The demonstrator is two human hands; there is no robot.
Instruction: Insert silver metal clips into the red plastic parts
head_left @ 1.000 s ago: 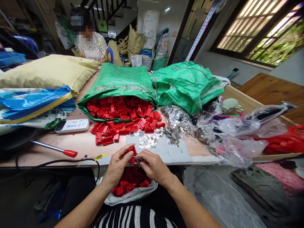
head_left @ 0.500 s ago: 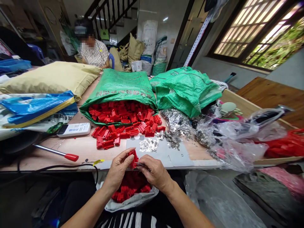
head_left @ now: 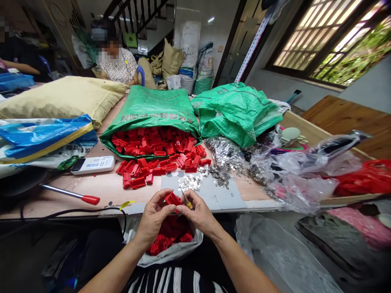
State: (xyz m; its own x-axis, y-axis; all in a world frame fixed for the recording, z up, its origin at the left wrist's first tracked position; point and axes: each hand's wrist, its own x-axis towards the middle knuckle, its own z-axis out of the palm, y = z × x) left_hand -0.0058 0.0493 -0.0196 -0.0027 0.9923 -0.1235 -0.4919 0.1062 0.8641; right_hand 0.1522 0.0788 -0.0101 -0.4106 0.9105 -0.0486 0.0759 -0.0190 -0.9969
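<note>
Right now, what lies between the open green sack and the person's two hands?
In the head view, loose red pieces lie in front of the green sack; then, just beyond the right hand, small silvery bits on a grey sheet.

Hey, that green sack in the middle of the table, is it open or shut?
Open: the green woven sack's mouth gapes on the near side, showing red plastic parts inside and spilled onto the table.

Glossy red plastic pieces (head_left: 138, 183) near centre, shiny metal flakes (head_left: 190, 183) beside them; crinkled, sheeny green plastic sack (head_left: 238, 112) right of centre; smooth, light wood-look table (head_left: 113, 189); wrinkled, translucent plastic sheet (head_left: 271, 252) at lower right
</note>
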